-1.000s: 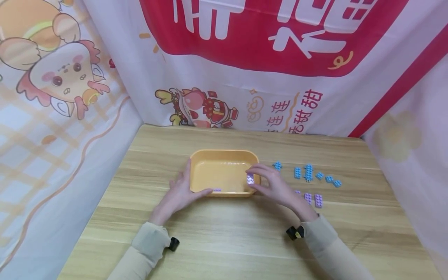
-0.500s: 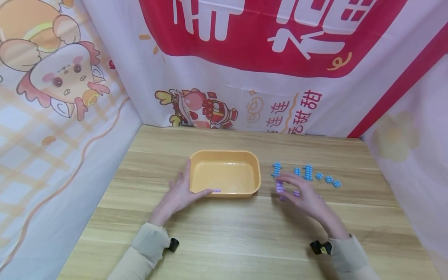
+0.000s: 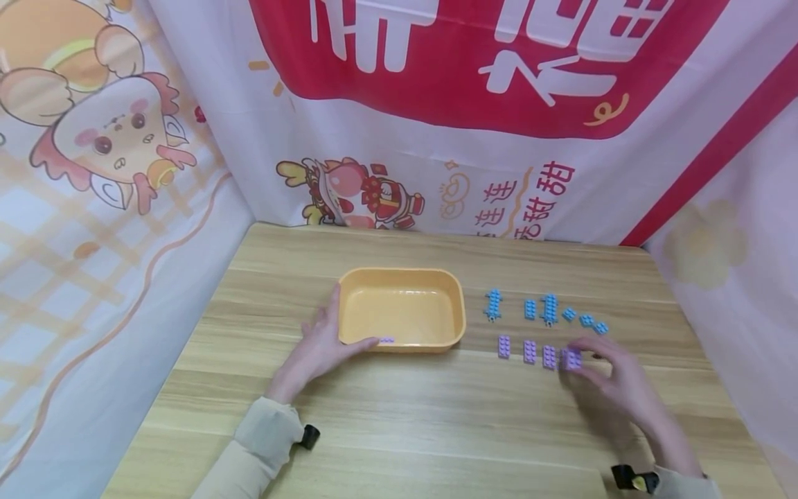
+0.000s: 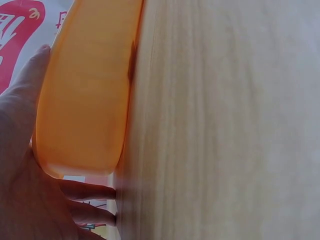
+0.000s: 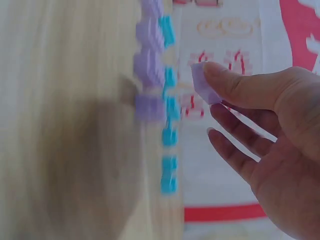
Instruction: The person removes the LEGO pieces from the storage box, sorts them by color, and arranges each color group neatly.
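Observation:
My left hand (image 3: pixel 319 348) holds the near left corner of a yellow plastic box (image 3: pixel 450 278). Its thumb lies along the front rim, and the other fingers reach round the left end. In the left wrist view the hand (image 4: pixel 30 195) is beside the box's wall (image 4: pixel 87 100). A small purple piece (image 3: pixel 386 339) shows inside the box by the front rim. My right hand (image 3: pixel 623 381) pinches a purple toy brick (image 3: pixel 571 359) at the right end of the purple row. In the right wrist view this brick (image 5: pixel 204 85) sits between thumb and fingers, raised off the table.
Purple bricks (image 3: pixel 529 351) stand in a row right of the box. Behind them lie several blue bricks (image 3: pixel 530 309) and two longer blue pieces (image 3: pixel 493 305) with side pegs. A printed cloth (image 3: pixel 399 138) hangs behind the wooden table (image 3: pixel 399 430).
My right hand has moved right from the box's right end, past the nearer bricks, to the end of the purple row. It still pinches a purple brick. My left hand and the box have stayed put.

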Demonstrator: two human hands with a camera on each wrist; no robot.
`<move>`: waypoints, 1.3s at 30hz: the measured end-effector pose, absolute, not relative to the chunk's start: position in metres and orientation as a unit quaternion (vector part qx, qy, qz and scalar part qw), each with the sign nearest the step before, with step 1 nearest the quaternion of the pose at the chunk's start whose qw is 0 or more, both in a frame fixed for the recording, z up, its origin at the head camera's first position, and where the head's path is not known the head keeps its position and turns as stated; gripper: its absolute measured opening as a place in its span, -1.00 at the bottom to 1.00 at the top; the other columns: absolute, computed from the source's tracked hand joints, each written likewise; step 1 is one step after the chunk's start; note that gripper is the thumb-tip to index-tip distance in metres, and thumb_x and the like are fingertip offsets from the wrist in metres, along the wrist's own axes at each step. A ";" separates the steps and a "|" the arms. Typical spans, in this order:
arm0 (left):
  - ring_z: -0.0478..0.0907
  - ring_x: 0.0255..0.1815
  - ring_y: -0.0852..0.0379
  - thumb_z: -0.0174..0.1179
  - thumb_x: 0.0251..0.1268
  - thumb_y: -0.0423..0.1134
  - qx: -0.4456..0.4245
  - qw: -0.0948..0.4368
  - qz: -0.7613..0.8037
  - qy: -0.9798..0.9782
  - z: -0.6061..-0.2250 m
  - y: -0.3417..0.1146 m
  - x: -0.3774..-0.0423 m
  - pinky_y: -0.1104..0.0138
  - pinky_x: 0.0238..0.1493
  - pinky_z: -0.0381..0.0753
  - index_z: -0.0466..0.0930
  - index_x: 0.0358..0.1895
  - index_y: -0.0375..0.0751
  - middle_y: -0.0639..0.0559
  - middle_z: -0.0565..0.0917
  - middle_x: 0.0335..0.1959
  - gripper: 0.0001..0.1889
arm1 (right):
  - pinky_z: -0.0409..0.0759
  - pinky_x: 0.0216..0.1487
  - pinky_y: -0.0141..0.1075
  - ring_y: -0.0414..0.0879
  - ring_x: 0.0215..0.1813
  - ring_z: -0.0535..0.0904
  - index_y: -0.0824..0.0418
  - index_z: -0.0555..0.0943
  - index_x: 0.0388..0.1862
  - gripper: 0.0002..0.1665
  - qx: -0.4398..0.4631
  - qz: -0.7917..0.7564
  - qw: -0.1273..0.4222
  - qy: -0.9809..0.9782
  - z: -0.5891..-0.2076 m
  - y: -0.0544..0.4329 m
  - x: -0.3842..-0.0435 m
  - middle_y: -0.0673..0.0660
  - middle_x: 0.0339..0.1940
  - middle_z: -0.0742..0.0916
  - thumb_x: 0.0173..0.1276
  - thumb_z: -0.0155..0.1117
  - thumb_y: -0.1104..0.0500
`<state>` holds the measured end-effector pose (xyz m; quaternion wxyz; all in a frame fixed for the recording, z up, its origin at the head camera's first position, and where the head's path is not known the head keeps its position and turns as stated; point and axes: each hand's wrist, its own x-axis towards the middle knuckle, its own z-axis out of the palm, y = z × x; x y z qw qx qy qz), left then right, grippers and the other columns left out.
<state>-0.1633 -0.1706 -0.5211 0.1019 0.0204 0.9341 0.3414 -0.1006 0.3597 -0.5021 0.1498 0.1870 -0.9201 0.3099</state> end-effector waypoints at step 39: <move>-0.15 0.85 -0.48 0.34 -0.02 0.76 0.020 0.102 0.347 0.932 -0.522 -0.171 -0.163 -0.50 0.75 -0.44 -0.60 0.82 0.18 -0.28 -0.04 0.86 0.61 | 0.34 0.25 -0.83 -0.72 0.23 0.38 0.36 0.59 0.47 -0.14 0.143 0.327 0.191 -0.914 -0.499 0.359 -0.099 0.41 0.23 0.78 0.15 0.64 0.50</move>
